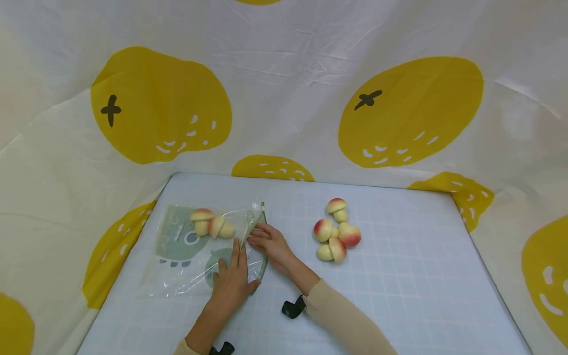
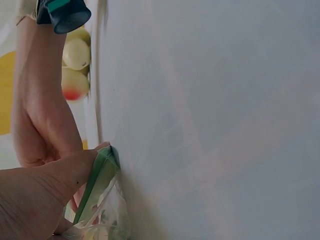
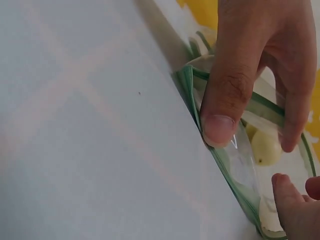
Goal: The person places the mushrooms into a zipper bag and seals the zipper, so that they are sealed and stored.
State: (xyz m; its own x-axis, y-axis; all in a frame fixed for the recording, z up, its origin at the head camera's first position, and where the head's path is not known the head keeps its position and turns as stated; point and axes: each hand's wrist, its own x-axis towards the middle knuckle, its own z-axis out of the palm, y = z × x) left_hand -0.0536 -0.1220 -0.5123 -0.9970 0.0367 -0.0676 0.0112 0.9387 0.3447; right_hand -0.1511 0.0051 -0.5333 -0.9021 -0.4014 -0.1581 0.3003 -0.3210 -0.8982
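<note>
A clear zip bag point(image 1: 155, 286) with a green-edged mouth and green cartoon print lies on the left of the table. Two toy mushrooms point(image 1: 201, 222) with red-tinged caps show within its outline. My left hand point(image 1: 232, 278) rests on the bag with fingers extended, its thumb point(image 2: 75, 167) touching the green edge. At the bag's gaping mouth is my right hand point(image 1: 276, 249). Its thumb point(image 3: 220, 125) presses one green-edged side, while its other fingers point(image 3: 295, 105) stay apart from the thumb at the opening. A pale mushroom stem point(image 3: 266, 148) is visible beyond the mouth.
Several more toy mushrooms point(image 1: 338, 244) sit in a cluster right of the bag. Pale blue checked cloth point(image 1: 408, 276) covers the table. A white curtain point(image 1: 284, 98) with yellow fruit shapes hangs behind and at both sides. Dark wrist devices point(image 1: 293, 308) stick out near the sleeves.
</note>
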